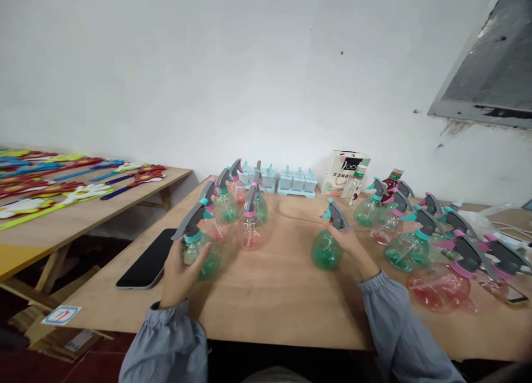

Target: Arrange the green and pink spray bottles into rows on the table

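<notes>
My left hand (179,272) is wrapped round a green spray bottle (204,255) with a grey trigger and teal collar, standing at the near left of the wooden table (270,294). My right hand (353,244) grips a second green spray bottle (326,250) near the table's middle, fingers round its grey trigger head. Both bottles rest upright on the table. Both of my sleeves are grey-blue.
A group of green and pink spray bottles (241,205) stands behind my left hand; another group (424,239) fills the right side. A black phone (147,261) lies at the left edge. Blue ice-pop moulds (291,182) and a carton (344,172) sit by the wall. Toy hand clappers (62,178) cover a side table.
</notes>
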`<state>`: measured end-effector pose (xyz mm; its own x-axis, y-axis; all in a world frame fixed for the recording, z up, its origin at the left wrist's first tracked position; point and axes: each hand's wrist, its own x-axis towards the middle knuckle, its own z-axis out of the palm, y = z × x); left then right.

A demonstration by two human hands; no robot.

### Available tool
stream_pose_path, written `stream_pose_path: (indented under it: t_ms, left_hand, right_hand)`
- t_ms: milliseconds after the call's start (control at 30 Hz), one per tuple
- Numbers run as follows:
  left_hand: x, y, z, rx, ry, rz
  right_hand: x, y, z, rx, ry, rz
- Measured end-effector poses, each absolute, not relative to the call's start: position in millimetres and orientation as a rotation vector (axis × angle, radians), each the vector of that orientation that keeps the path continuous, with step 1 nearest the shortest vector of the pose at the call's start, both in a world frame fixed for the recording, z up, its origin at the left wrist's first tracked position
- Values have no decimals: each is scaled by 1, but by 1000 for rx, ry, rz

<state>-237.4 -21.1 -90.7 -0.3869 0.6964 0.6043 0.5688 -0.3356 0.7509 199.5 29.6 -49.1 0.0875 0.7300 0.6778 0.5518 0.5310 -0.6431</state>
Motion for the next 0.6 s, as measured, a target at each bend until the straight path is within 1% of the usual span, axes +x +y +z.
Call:
stream_pose_path:
  t_ms: [300,600]
  left_hand:
    - [-238,-20,-91,1680,1720,1847]
    - [-237,-21,-90,1672,1740,1847]
  right_hand:
    - [195,31,-48,-1116,-1537,266]
    - [196,38,-46,-1123,-1480,165]
